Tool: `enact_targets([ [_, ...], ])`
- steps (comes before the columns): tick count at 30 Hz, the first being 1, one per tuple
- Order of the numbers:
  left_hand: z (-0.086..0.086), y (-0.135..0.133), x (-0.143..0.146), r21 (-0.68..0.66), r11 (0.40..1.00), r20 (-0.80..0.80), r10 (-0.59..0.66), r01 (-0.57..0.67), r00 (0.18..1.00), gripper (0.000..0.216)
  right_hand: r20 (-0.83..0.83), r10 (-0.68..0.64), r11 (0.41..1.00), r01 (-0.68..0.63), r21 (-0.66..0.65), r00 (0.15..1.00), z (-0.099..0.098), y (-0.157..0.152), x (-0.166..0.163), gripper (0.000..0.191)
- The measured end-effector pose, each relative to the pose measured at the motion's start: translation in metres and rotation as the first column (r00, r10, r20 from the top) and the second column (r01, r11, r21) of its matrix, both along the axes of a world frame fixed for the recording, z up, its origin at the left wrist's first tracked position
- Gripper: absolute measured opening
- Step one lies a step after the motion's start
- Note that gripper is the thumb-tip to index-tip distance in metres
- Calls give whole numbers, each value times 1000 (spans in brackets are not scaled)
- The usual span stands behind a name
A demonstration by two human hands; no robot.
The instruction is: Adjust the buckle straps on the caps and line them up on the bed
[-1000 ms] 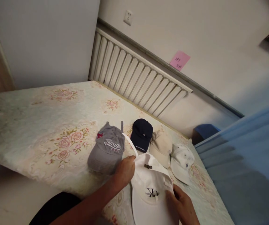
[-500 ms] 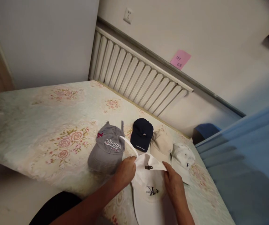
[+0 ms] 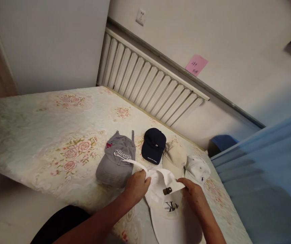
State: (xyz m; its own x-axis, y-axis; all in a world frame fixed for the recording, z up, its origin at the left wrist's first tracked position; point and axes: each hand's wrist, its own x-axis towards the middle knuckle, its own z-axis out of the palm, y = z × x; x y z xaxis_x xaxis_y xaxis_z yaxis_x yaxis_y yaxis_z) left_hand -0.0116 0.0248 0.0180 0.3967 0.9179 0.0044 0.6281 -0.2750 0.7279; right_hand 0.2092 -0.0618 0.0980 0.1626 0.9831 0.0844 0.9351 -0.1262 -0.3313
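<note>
Between my hands is a white cap [image 3: 158, 206], its inside turned up toward me and dark lettering showing on the front. My left hand [image 3: 137, 184] is closed on the cap's left back edge, where a loose white strap [image 3: 135, 163] sticks out to the left over a grey cap. On the other side my right hand [image 3: 195, 195] pinches the strap end that carries a metal buckle [image 3: 167, 191]. The back strap is unfastened. Just left of my left hand lies the grey cap [image 3: 116, 162] with white script lettering.
Beyond my hands a navy cap [image 3: 154, 144], a beige cap [image 3: 174, 154] and another white cap [image 3: 197, 166] lie in a row on the flowered bed cover [image 3: 79, 128]. A radiator [image 3: 145, 74] runs along the wall, and a blue curtain [image 3: 269, 176] hangs at right.
The held white cap has shifted slightly right and tilted. Its loose strap has swung lower, and the buckle has turned and moved a little right with my right hand.
</note>
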Motion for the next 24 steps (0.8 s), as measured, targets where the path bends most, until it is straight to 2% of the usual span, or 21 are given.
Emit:
enact_targets([
  [3, -3, 0, 2, 26, 1000, 118, 0, -3, 993, 21, -51, 22, 999, -24, -34, 998, 3, 1, -2, 44],
  [6, -8, 1, 5, 62, 998, 235, -1, -14, 972, 29, -81, 42, 998, -46, -50, 996, 3, 1, -8, 43],
  [11, -13, 3, 5, 107, 994, 266, -19, -10, 964, 32, -33, -23, 1000, 23, 7, 999, -8, 2, -10, 37],
  [14, -11, 3, 5, 110, 994, 250, -32, 5, 968, 32, 19, -65, 994, 63, 88, 998, -16, 3, -8, 39],
  [16, -10, 3, 4, 107, 994, 244, -39, 13, 969, 31, 54, -94, 978, 82, 190, 994, -19, -1, -12, 42],
  [19, -9, 4, 5, 98, 995, 239, -43, 19, 970, 30, 77, -195, 897, 146, 418, 978, -22, -16, -32, 43],
  [21, -9, 4, 5, 90, 996, 237, -44, 23, 970, 30, -19, -295, 814, 262, 518, 955, -26, -29, -49, 43],
  [22, -9, 4, 5, 88, 996, 237, -44, 24, 971, 30, -105, -337, 793, 342, 504, 936, -29, -35, -56, 42],
  [24, -9, 3, 5, 87, 996, 233, -42, 22, 972, 30, -306, -376, 809, 471, 352, 874, -37, -42, -68, 40],
])
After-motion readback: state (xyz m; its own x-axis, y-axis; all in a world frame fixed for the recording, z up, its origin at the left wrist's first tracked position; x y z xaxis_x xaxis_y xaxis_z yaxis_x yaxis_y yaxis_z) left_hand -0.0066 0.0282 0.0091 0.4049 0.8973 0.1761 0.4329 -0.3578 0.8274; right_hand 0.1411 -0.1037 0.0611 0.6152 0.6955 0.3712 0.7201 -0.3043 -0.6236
